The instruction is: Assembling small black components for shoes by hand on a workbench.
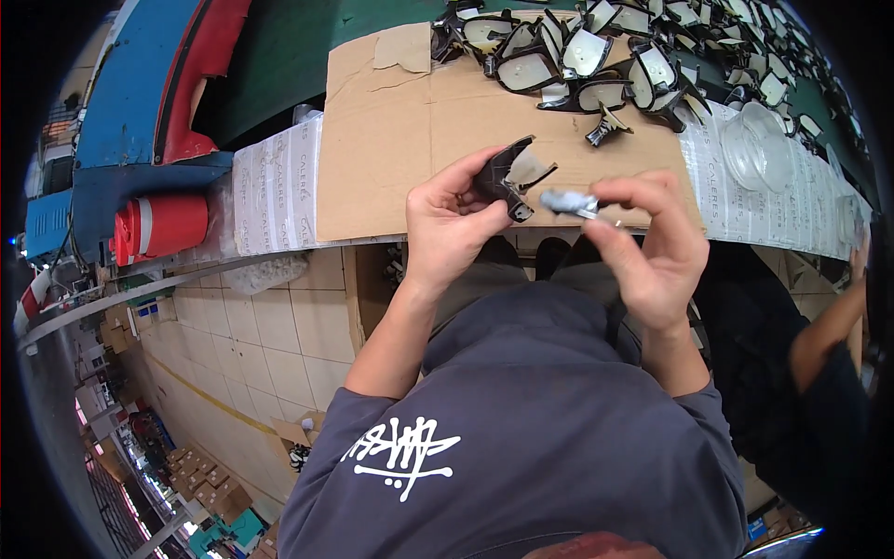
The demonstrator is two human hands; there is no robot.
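My left hand [456, 207] is closed around a glossy black shoe heel [498, 182], raised over the near part of a cardboard sheet [391, 158]. The heel's pale, hollow seat side faces right. Just to the right of it, my right hand [652, 233] pinches a small whitish-blue wad [566, 202] between thumb and fingers. Motion blurs that wad, so its kind is unclear. A small gap separates it from the heel. On the cardboard past my hands lies a single dark heel [607, 127], close to a heap of similar black heels [531, 70].
Clear plastic tubs [756, 147] stand on the white printed wrapping at right. A red roll [160, 228] and a blue machine frame [126, 102] are at left. Beside me on the right, another person's arm [829, 326] reaches to the table. More heels spread over the green surface.
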